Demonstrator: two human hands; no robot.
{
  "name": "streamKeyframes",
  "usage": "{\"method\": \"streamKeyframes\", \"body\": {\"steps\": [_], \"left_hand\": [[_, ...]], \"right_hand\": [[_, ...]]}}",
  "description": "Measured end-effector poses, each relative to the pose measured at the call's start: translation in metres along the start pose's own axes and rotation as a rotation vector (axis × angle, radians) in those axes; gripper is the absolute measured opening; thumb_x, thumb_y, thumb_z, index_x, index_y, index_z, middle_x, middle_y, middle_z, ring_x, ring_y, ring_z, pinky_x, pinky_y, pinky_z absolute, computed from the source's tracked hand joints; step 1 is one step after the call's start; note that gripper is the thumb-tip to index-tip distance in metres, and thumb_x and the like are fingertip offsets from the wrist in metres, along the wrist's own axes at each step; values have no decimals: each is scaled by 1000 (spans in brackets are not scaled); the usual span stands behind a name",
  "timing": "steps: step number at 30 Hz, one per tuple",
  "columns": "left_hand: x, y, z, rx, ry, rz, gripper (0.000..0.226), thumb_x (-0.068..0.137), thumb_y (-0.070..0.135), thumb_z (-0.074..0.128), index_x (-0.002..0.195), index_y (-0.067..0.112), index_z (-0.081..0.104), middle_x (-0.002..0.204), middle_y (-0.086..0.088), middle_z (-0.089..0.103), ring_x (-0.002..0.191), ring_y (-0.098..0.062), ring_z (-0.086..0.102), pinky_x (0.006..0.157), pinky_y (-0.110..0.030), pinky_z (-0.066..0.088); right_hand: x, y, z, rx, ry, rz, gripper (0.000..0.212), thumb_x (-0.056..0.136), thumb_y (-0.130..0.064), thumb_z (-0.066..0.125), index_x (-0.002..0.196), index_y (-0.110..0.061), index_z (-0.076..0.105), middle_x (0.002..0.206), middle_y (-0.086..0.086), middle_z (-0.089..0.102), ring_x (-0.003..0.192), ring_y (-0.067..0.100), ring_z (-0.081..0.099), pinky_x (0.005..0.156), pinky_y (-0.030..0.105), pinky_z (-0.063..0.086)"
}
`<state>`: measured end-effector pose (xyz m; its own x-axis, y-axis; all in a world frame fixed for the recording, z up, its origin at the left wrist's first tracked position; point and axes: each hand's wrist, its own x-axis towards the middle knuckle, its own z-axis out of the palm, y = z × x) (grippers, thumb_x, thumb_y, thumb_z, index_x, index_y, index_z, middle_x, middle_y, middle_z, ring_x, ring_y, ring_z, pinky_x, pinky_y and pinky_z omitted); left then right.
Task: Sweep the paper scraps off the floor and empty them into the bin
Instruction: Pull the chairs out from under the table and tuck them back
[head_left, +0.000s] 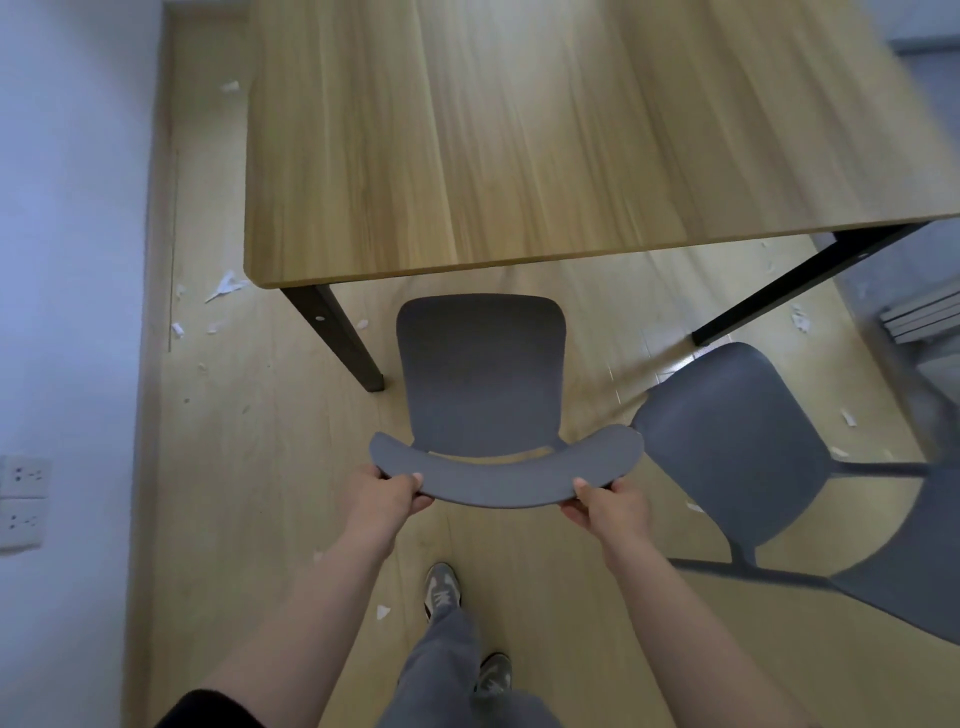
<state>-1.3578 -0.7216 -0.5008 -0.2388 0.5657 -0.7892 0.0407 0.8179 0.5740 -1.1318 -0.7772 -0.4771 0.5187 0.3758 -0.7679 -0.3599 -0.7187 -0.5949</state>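
White paper scraps (224, 287) lie scattered on the wooden floor left of the table. More scraps (800, 319) lie at the right near the far table leg, and a single scrap (383, 612) lies by my feet. My left hand (395, 493) and my right hand (608, 501) both grip the curved backrest of a grey chair (480, 374), one at each end. The chair stands in front of the table. No broom, dustpan or bin is in view.
A wooden table (519, 130) with black legs fills the upper view. A second grey chair (737, 447) stands to the right, touching the first one's backrest. A white wall with sockets (23, 499) runs along the left. My feet (441, 592) stand behind the chair.
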Motion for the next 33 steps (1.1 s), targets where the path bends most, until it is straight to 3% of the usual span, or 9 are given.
{"method": "streamKeyframes", "body": {"steps": [7,11,14,20,24,28,30,33], "left_hand": [[9,32,15,-70,-24,15,18,88,-3,60,105,-3,55,94,-8,62,74,-21,67,67,-26,57],[14,44,24,-56,-15,12,19,88,-4,59,107,-6,55,99,-11,61,74,-20,66,57,-18,57],[16,53,31,-43,2,6,23,88,-3,60,110,-8,55,103,-13,60,78,-24,66,59,-19,57],[21,75,51,-43,54,-26,25,88,-5,60,112,-10,56,108,-19,61,88,-31,67,61,-23,55],[26,90,62,-32,91,-34,19,88,-6,58,106,-9,56,105,-19,61,79,-26,66,62,-25,54],[29,96,77,-43,140,-57,18,87,-7,58,104,-9,57,107,-23,62,88,-34,67,61,-28,55],[25,98,85,-54,168,-55,7,86,-8,58,91,-4,58,103,-22,62,87,-35,66,60,-29,54],[22,99,96,-43,200,-15,12,85,-8,58,78,3,56,95,-19,64,78,-31,67,59,-28,56]], "right_hand": [[19,-32,9,9,-47,6,17,94,5,55,110,2,57,105,15,62,73,20,65,49,15,55],[29,-48,12,-10,-62,4,11,94,5,55,103,0,57,94,9,63,72,20,65,50,16,56],[36,-62,12,-26,-66,1,5,93,6,56,96,1,57,89,7,62,71,20,65,50,16,56],[57,-90,14,-28,-101,1,15,93,7,56,107,4,55,96,13,63,73,23,64,47,16,54],[69,-106,19,-57,-103,-10,11,92,7,57,103,5,56,102,18,62,73,25,64,45,16,54],[82,-120,17,-102,-101,-23,6,92,6,57,95,2,58,92,11,63,73,23,65,46,16,54],[87,-126,12,-118,-113,-26,9,92,6,57,88,-2,58,89,10,63,72,22,65,46,16,54],[94,-134,7,-135,-129,-29,10,92,6,57,87,-3,57,90,9,62,73,22,64,48,17,55]]}}
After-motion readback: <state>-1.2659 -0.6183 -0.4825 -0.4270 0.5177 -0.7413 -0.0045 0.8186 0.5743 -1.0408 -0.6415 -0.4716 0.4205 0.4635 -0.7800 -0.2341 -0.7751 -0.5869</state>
